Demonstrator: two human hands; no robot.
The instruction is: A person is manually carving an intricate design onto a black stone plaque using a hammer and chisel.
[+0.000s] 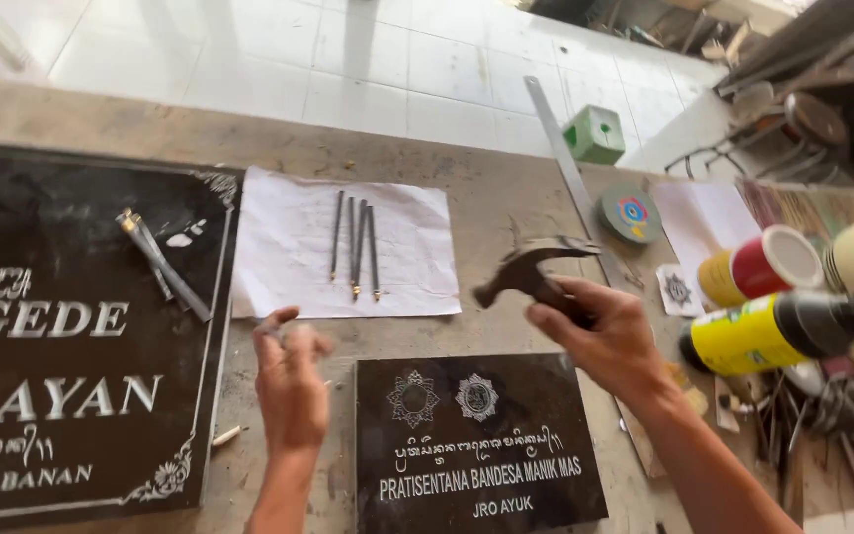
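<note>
My right hand [610, 336] grips a small hammer [529, 269] with a dark metal head, held up above the workbench. My left hand [289, 376] hovers over the bench with its fingers curled; whether it holds something thin is too blurred to tell. Just below and between the hands lies a small black stone plaque [476, 445] with engraved white lettering and two round emblems. Behind the hands, several thin chisels [356, 245] lie side by side on a white paper sheet [402, 237].
A large black engraved plaque [71, 336] fills the left, with two metal chisels [162, 262] on it. A long metal ruler [570, 173], a round disc [630, 213], a green box [593, 133] and yellow and red cans [758, 316] crowd the right. White floor tiles lie beyond.
</note>
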